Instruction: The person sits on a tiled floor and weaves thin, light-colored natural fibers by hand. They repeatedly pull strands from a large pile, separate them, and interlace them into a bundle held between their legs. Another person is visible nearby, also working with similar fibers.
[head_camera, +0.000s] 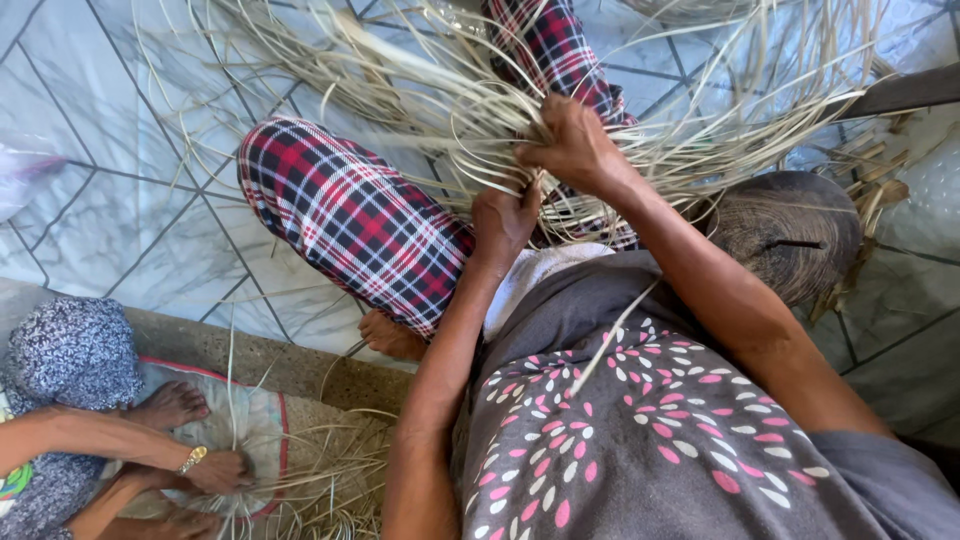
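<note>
Both hands buried in the pale cane strips (450, 110) over the lap: right hand (575, 145) clenched on a bunch, left hand (503, 220) pinching strands below; fingertips hidden among the strips.

Pale straw-coloured reed strips (470, 90); red, black and white plaid trousers (350, 215); grey top (650, 440) dotted pink and white; grey-veined marble floor (130, 200).
</note>
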